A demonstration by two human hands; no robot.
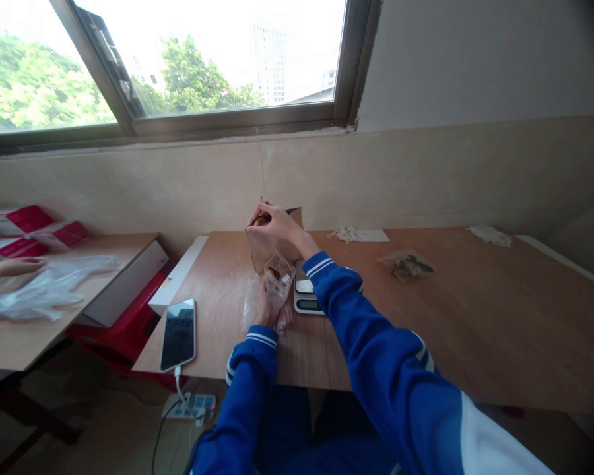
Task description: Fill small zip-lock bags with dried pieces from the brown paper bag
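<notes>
A clear zip-lock bag (280, 282) with a dark brown piece inside is in my left hand (264, 307), whose fingers are closed around it. Above it, my right hand (277, 223) reaches over the mouth of a brown cardboard box (261, 251). Its fingers are curled together among brown, dried-looking pieces (260, 219); what they grip is too small to make out. Beside the bag sits a small white kitchen scale (309, 303), partly hidden by my right sleeve. More clear plastic bags (250, 303) lie under and beside my left hand.
A phone (179, 335) on a charging cable lies at the table's left edge, above a power strip (191, 404). To the right lies a clear bag of dried pieces (406, 265). Another person's hand (17, 267) touches plastic bags (49, 287) on the left table.
</notes>
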